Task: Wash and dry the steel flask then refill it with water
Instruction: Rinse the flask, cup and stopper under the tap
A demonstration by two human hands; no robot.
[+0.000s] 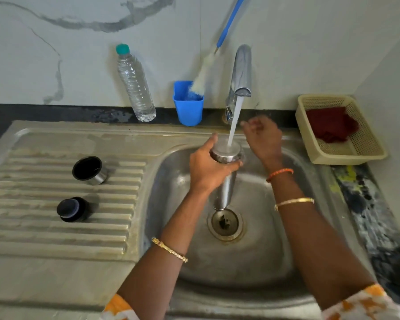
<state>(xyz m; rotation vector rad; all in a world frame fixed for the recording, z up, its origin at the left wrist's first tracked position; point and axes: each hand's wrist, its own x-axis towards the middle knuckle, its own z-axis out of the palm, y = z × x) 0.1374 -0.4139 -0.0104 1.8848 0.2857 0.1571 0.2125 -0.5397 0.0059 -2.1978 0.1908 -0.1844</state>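
The steel flask (224,188) is held over the sink basin (263,239); I cannot tell which end is up. My left hand (208,167) grips it near its upper end. Water from the tap (240,72) streams onto the flask's upper end. My right hand (263,137) hovers just right of the stream near the tap's base, fingers loosely curled and holding nothing; it looks blurred. On the ribbed drainboard lie the flask's steel cup lid (89,170) and its black stopper (73,209).
A clear plastic water bottle (135,86) and a blue cup (188,107) holding a bottle brush (203,75) stand against the back wall. A beige basket (340,153) with a dark red cloth (330,123) sits right of the sink.
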